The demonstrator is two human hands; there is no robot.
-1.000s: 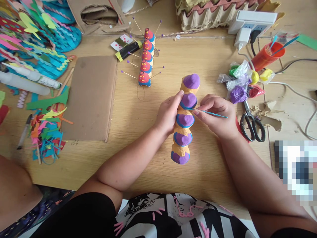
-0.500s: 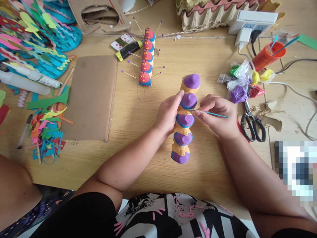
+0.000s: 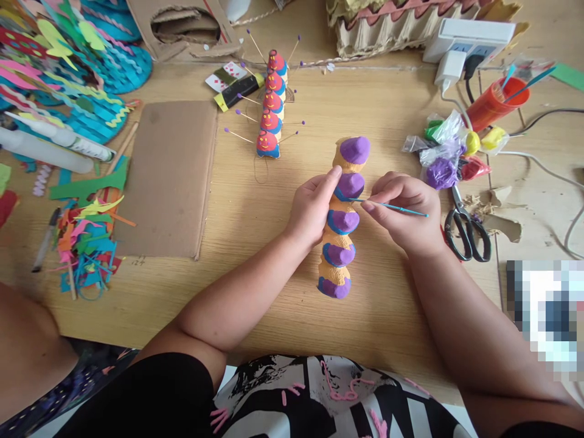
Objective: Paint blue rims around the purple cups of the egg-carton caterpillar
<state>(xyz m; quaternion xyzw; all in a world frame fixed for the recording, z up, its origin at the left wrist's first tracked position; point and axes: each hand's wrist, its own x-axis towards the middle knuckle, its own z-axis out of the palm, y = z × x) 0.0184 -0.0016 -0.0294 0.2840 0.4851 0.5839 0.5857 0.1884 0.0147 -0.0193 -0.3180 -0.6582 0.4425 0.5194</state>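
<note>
My left hand (image 3: pixel 314 207) grips the side of an egg carton strip (image 3: pixel 338 243), its thumb on top near the second bump. The strip's bumps are capped with purple clay, and several have blue edges over a tan-orange base. Between thumb and fingers my right hand (image 3: pixel 404 210) pinches a thin blue stick tool (image 3: pixel 401 210). Its tip touches the lower blue edge of the second bump from the far end. Farther back stands a finished-looking strip, a red and blue egg carton caterpillar (image 3: pixel 270 115) with smiling faces and purple-tipped cotton swabs poking out.
Bagged clay lumps (image 3: pixel 441 173), black-handled scissors (image 3: pixel 466 234) and an orange cup (image 3: pixel 499 103) lie to the right, near a white power strip (image 3: pixel 477 38). Leftward are a cardboard sheet (image 3: pixel 166 176), paper scraps (image 3: pixel 89 243) and glue bottles (image 3: pixel 50 146). Another person's arm (image 3: pixel 31 353) shows at lower left.
The strip has tilted slightly in my left hand. The stick's tip has shifted a little to the right along the second bump's edge.
</note>
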